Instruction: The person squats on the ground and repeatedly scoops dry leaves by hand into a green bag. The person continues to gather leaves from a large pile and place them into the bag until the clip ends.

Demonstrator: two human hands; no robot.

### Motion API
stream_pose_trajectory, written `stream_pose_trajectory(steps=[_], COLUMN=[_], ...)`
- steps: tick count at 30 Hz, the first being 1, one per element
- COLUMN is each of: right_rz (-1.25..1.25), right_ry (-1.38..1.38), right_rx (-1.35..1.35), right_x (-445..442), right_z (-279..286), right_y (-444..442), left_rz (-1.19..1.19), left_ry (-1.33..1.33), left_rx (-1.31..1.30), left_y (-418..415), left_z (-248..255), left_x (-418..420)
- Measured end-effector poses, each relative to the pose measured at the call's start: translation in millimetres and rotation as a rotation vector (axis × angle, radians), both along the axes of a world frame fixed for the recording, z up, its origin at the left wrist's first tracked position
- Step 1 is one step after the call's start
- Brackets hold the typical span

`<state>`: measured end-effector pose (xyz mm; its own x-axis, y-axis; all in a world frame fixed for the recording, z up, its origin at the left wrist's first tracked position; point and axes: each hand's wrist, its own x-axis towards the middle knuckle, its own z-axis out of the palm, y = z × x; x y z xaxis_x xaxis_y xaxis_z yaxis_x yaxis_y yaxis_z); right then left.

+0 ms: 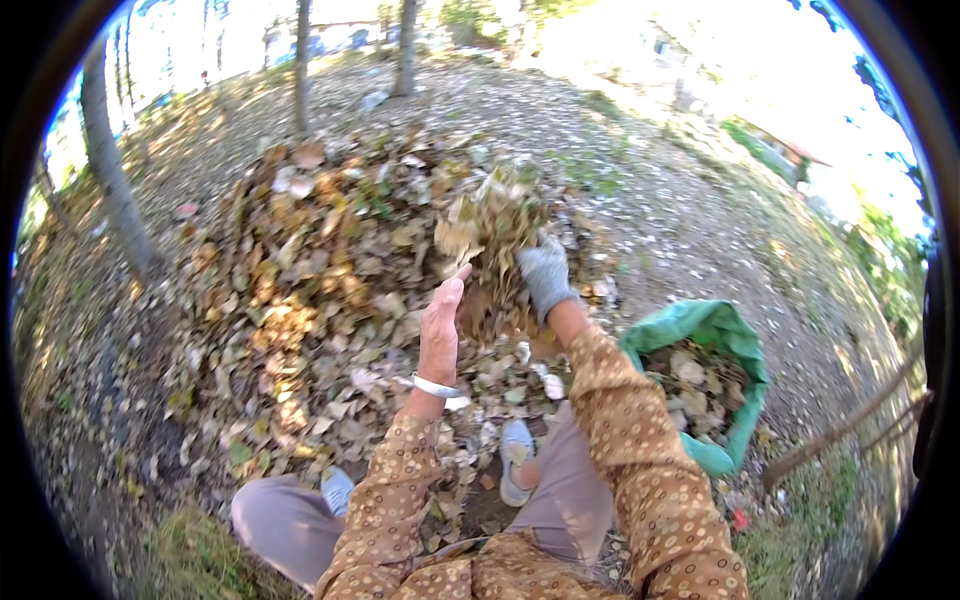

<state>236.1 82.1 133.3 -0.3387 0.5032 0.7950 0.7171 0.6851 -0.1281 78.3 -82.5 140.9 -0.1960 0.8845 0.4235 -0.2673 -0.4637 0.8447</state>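
Note:
A thick bunch of dry leaves (499, 232) is pressed between my two hands over a broad leaf pile (322, 247). My left hand (441, 326), bare, lies along the near left side of the bunch with its fingers straight; a silver bracelet (436, 386) circles that wrist. On the right side, my right hand (546, 274) wears a grey knit glove and clasps the leaves, its fingertips partly hidden. To the right of my right forearm stands a green fabric sack (739, 442), its mouth open and dry leaves (694, 382) inside.
My shoes (516, 461) rest on leaf-strewn ground close to the pile. Tree trunks rise at the left (112, 165) and behind the pile (302, 67). A bare branch (832, 435) slants near the sack, with grass (795, 525) below it.

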Motion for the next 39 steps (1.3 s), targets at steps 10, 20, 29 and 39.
stream_pose_trajectory(steps=[10, 20, 29, 39], right_rz=[-0.588, -0.981, -0.909, 0.107], right_ry=[-0.063, -0.082, -0.164, -0.003], right_rx=[0.049, -0.197, -0.213, -0.934], right_x=[293.1, 425.2, 460.1, 371.4], right_z=[188.6, 97.2, -26.1, 78.9], right_y=[-94.5, -189.2, -165.3, -227.2], left_rz=[-0.316, -1.307, -1.41, -1.614], left_ry=[0.389, 0.062, 0.094, -0.046], left_rx=[0.165, -1.042, -0.702, -0.664], left_y=[-59.0, -155.7, -159.2, -169.9], left_z=[-19.1, -54.6, -59.6, -43.5], left_x=[164.3, 330.5, 363.5, 347.7])
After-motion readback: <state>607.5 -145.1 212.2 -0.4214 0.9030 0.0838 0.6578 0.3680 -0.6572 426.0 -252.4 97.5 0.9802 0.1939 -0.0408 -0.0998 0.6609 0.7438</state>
